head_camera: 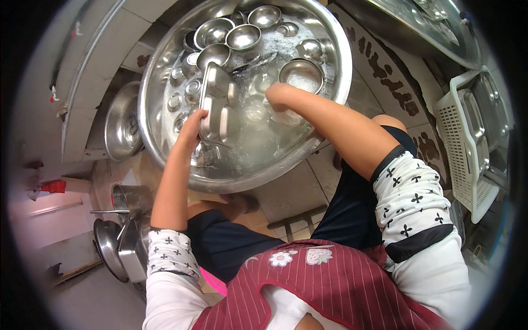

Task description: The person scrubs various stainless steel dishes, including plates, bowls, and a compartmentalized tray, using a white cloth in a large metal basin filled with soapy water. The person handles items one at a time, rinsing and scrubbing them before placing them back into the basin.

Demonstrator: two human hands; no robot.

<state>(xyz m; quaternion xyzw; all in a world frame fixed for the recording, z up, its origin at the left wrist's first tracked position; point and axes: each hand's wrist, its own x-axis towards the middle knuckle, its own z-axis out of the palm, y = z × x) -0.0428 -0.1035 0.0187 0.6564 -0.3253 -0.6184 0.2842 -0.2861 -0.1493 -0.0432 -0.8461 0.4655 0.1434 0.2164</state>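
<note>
My left hand (193,128) grips the near edge of a steel compartment tray (214,105), which is tilted up on its side with its underside turned to the right. Part of the tray dips into the cloudy water of a large round steel basin (347,74). To the right, my right hand (280,99) reaches down into that water, and its fingers are hidden below the wrist. A steel bowl (302,76) floats or rests just beyond it. Against the basin's far left side lie several more steel bowls (243,37) and small metal cups (194,87).
A white plastic basket (456,136) holding steel trays (472,113) stands at the right. Another steel basin (123,121) leans at the left, above a steel pot (132,198) and stacked pans (109,249). A metal sink (433,33) runs along the upper right.
</note>
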